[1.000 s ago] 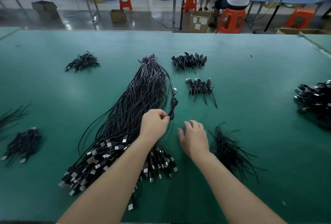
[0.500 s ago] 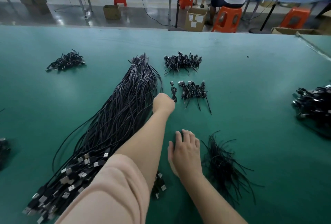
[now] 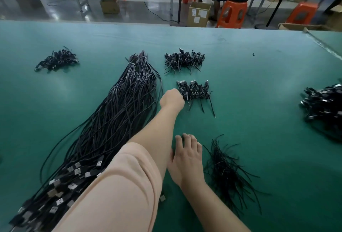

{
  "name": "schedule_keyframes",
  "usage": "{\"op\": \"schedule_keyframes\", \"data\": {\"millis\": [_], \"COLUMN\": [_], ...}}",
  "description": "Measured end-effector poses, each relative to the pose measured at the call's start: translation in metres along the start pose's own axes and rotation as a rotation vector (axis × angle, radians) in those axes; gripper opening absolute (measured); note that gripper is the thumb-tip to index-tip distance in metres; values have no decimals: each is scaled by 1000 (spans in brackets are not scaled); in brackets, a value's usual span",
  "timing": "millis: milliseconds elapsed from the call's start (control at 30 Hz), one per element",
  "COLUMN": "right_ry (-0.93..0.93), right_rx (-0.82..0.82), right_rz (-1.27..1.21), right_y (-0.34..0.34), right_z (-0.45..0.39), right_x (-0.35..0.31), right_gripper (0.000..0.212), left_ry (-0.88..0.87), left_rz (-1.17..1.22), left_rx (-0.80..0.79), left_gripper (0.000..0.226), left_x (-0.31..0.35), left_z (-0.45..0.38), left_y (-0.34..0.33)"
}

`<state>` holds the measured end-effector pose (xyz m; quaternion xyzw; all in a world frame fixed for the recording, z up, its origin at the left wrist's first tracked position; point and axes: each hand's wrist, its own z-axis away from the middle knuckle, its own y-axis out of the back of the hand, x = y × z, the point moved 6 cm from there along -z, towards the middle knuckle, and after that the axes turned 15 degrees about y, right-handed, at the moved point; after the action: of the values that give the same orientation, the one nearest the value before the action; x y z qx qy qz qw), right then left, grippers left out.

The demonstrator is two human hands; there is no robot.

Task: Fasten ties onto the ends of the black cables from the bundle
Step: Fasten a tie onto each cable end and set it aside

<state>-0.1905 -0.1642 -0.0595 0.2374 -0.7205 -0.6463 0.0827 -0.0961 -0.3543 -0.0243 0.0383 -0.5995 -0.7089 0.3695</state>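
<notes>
The big bundle (image 3: 118, 113) of black cables runs from lower left up to the centre of the frame on the green table (image 3: 259, 87), plugs fanned at the lower left edge. The left hand (image 3: 172, 99) reaches to the near row of tied cables (image 3: 194, 91) just right of centre; its fingers curl out of view at the row's left end, so whether they pinch a cable cannot be told. A clumsy release there could scatter that row or drag it into the bundle. The right hand (image 3: 187, 159) rests flat, fingers relaxed, beside the loose ties (image 3: 227, 170) at lower centre-right; a sweep could tangle them.
</notes>
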Motion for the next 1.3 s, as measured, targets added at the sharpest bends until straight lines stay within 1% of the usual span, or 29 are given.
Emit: {"op": "schedule_keyframes", "data": {"millis": [133, 200, 300, 367, 467, 567, 633, 700, 800, 900, 967, 1033, 1067, 1100, 1133, 1200, 1233, 1300], "right_ry": [-10, -10, -6, -2, 5, 10, 5, 2, -10, -23, -33, -15, 9, 36, 52, 32, 1, -77], "right_rx": [47, 38, 7, -15, -14, 1, 18, 13, -3, -29, -17, 29, 40, 19, -37, -173, -214, -210], "right_rz": [4, 0, -6, 3, 33, 37, 34, 41, 43, 42, 28, -35, -115, -218, -317, -460, -522, -648], "right_y": [0, -1, -4, -4, -3, -3, -2, -2, -2, -3, 0, 7, 10, 11, 10, 8, 7, 9], "right_z": [1, 1, 1, 0, 0, 1, 1, 2, 2, 3, 3, 1, -2, -5, -10, -19, -23, -27], "right_x": [2, 2, 2, 2, 1, 1, 1, 1, 1, 1, 1, -5, -14, -25, -38, -61, -70, -76], "right_gripper": [42, 43, 48, 50, 50, 49, 49, 50, 51, 51, 47, 39, 37, 38, 39, 43, 47, 47], "left_ry": [-86, -116, -160, -136, -52, -13, -44, -85, -91, -98, -100, -100, -100, -99, -98, -95, -94, -95], "left_rz": [-62, -18, 34, -34, -280, -346, -361, -346, -316, -297, -276, -262, -256, -252, -249, -245, -245, -242], "left_rx": [31, 22, 62, 70, 43, -23, -46, -18, 3, -4, -14, -8, -5, -4, -3, 2, 2, 3], "left_gripper": [22, 28, 30, 35, 53, 69, 74, 76, 75, 74, 74, 74, 74, 74, 74, 74, 74, 74], "left_x": [-7, -21, -62, -102, -165, -217, -238, -245, -245, -244, -244, -244, -244, -243, -243, -243, -243, -243], "left_z": [6, 10, 23, 35, 52, 70, 79, 82, 80, 78, 79, 79, 79, 79, 79, 79, 79, 80], "left_y": [25, 50, 86, 98, 93, 72, 55, 47, 46, 47, 47, 48, 48, 48, 48, 48, 48, 49]}}
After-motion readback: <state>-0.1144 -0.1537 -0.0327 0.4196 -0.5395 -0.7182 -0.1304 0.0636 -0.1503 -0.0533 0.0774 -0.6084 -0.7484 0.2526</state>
